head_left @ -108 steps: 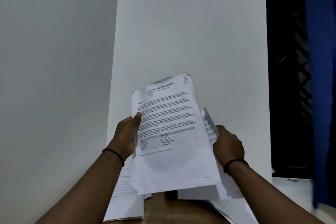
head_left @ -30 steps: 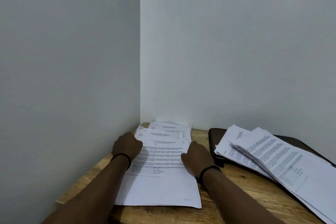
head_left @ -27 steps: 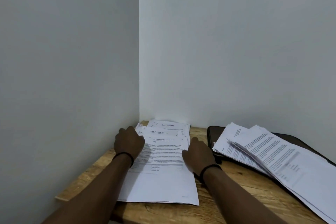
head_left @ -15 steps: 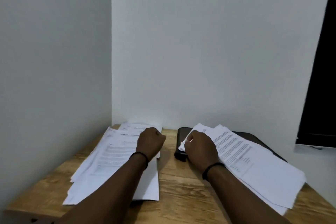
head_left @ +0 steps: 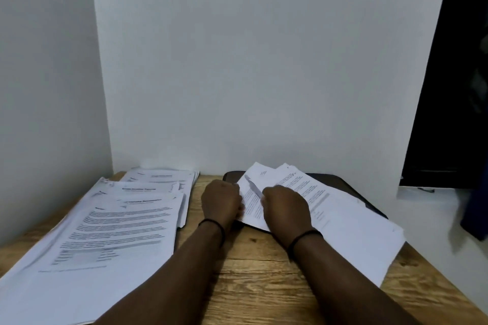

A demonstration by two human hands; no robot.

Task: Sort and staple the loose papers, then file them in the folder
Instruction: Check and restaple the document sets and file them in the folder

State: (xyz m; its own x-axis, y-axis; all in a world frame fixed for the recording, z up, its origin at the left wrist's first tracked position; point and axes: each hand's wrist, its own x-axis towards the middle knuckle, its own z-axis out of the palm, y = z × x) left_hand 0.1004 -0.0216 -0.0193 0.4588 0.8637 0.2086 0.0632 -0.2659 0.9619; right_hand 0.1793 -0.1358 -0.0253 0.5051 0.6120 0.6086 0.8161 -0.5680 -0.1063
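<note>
I see both hands at unsorted papers [head_left: 343,219] fanned over dark folder [head_left: 343,182], right side of surface [head_left: 250,272]. Left hand [head_left: 221,202] fingers curled at stack's left edge; right hand [head_left: 286,208] pinching lifted sheet. Sorted pile [head_left: 111,219] lies left. Paper light, floppy, slippery in stack; I'd grip by the edge, support underneath.

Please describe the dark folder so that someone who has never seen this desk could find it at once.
Start at the wooden table in the corner of the white walls. On its right half lies a fanned pile of papers, where both hands rest. The dark folder is the flat black thing under that pile, with only its far edge and corners showing; everything else on the table is white paper.
</note>
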